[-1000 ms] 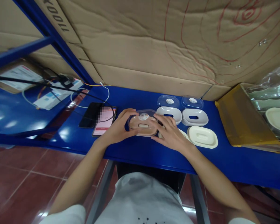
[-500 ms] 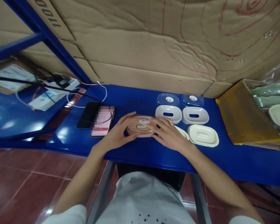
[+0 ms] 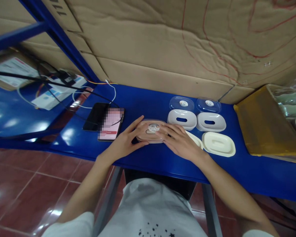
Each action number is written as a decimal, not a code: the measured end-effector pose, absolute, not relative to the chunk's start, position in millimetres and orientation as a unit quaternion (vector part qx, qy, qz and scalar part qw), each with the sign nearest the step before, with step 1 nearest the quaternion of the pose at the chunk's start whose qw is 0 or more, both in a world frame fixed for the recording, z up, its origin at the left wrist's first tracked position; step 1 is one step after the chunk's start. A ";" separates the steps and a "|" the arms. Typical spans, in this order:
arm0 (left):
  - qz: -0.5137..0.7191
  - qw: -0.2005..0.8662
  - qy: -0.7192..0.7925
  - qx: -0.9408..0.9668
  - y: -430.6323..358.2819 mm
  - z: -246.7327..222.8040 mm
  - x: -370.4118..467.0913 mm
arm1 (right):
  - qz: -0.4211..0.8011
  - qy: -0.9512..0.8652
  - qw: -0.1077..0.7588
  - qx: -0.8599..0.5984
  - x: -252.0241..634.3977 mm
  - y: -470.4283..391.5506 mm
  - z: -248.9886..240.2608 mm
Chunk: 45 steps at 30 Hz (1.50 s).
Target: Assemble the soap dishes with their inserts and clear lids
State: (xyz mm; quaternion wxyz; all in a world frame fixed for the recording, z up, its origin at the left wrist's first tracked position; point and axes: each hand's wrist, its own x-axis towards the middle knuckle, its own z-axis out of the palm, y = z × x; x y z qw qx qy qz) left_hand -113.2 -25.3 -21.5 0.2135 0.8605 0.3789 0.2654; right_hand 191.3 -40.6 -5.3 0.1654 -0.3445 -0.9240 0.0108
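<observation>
A pink soap box with a clear lid and a round white sticker lies on the blue table in front of me. My left hand holds its left end, thumb along the near edge and fingers at the far side. At the right end, my right hand grips it with the fingers bent over the lid. Just right of that hand are a cream insert, partly covered by it, and a second cream insert. Behind them stand a white soap box base and another white base, each with a slot.
Two clear lids, one left and one right, lie behind the bases. A phone with a lit screen and a black device are at left, near cables. An open cardboard box stands right; a cardboard wall rises behind.
The view has shifted slightly. Both hands stay on the pink soap box, the right fingers a little closer around its end. The other soap box parts lie as before.
</observation>
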 end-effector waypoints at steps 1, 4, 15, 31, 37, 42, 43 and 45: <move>0.266 0.214 0.380 0.860 -26.0 -21.7 -113.4 | 0.006 -0.925 0.162 -0.343 191.4 -40.8 -5.3; 0.266 0.217 0.383 0.858 -27.8 -21.9 -113.4 | -0.011 -0.930 0.153 -0.333 192.0 -41.4 -5.9; 0.272 0.183 0.387 0.862 -30.3 -26.6 -115.5 | -0.013 -0.936 0.142 -0.323 193.3 -45.1 -11.6; 0.219 0.063 0.408 0.884 -31.2 1.9 -92.1 | 0.061 -0.911 0.222 -0.343 185.9 -44.1 -8.4; 0.219 0.034 0.405 0.887 -23.5 10.2 -74.0 | 0.074 -0.902 0.232 -0.356 190.6 -41.6 -5.8; 0.163 -0.006 0.418 0.893 -18.9 17.7 -71.5 | 0.042 -0.873 0.232 -0.426 208.2 -34.8 4.9; 0.148 -0.008 0.424 0.894 -17.1 20.8 -69.9 | 0.035 -0.865 0.240 -0.439 210.6 -34.1 6.2; 0.118 -0.006 0.439 0.891 -11.2 26.8 -65.4 | 0.026 -0.855 0.247 -0.455 212.7 -33.8 7.7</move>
